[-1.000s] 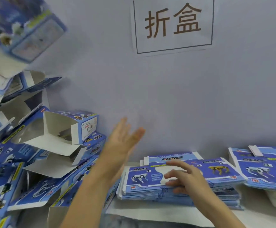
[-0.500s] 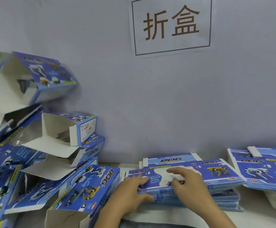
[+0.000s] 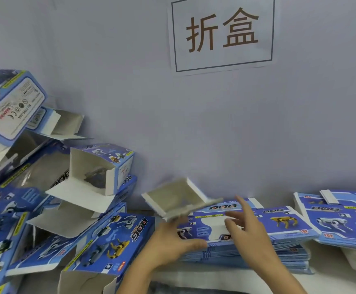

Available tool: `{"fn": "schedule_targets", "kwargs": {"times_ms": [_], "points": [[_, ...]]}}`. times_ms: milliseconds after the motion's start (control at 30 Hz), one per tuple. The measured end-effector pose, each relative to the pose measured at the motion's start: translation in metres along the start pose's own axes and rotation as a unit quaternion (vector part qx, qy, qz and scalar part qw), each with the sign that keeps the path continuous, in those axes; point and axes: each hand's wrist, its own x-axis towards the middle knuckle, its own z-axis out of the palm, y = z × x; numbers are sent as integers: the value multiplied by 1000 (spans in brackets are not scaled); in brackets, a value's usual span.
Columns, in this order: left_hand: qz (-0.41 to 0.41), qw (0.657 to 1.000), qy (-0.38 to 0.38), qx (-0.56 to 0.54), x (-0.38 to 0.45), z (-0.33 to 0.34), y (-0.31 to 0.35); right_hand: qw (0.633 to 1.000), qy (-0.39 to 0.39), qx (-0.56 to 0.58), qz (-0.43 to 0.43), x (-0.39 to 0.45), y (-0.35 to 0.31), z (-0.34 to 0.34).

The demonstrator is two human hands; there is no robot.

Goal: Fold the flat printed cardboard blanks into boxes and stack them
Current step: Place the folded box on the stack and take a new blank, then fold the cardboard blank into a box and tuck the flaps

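Note:
A stack of flat blue printed blanks (image 3: 287,228) lies on the table in front of me. The top cardboard blank (image 3: 179,198) is tipped up at its left end, blurred, with its grey underside facing me. My left hand (image 3: 173,245) grips that blank's lower left edge, fingers under it and thumb across the stack's front. Over the stack, my right hand (image 3: 249,234) hovers with fingers spread, its fingertips near the raised blank's right edge. A loose pile of folded boxes (image 3: 100,236) fills the left side, and a box with a white label panel (image 3: 11,107) rests on top.
A second stack of flat blanks (image 3: 342,219) sits at the right edge. The grey wall (image 3: 194,134) stands close behind the table and carries a white paper sign (image 3: 222,32). Open box flaps (image 3: 75,194) stick out of the pile toward the middle.
The box that was in the air at upper left has landed on the pile. My left hand came down to the stack and has lifted the top blank's left end. The right hand's fingers have risen.

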Motion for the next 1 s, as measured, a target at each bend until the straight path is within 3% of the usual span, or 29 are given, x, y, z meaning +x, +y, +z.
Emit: {"fn": "schedule_targets", "kwargs": {"times_ms": [167, 267, 367, 467, 533, 633, 700, 767, 900, 1000], "points": [[11, 988, 45, -149, 0, -2, 8, 991, -1, 128, 24, 3, -4, -2], [-41, 965, 94, -240, -1, -6, 13, 990, -7, 135, 27, 5, -4, -4], [-69, 910, 48, -407, -8, -11, 21, 992, -4, 124, 19, 5, -3, -3], [-85, 869, 37, -485, -10, -21, 27, 993, 1, 119, 13, 5, -4, -4], [-109, 825, 41, -553, -7, -27, 30, 992, 5, 127, 11, 5, -5, -4], [-90, 761, 134, -628, -3, -36, 30, 990, 9, 139, 14, 4, -8, -3], [-59, 741, 174, -645, -3, -40, 34, 989, 6, 148, 23, 4, -11, -1], [-43, 761, 192, -618, -4, -42, 38, 986, 4, 165, 33, 4, -14, -1], [-43, 841, 220, -492, -6, -45, 47, 972, -7, 228, 50, 3, -23, -4], [-56, 899, 206, -382, -8, -46, 51, 975, -71, 212, -13, 0, -30, -5]]}}
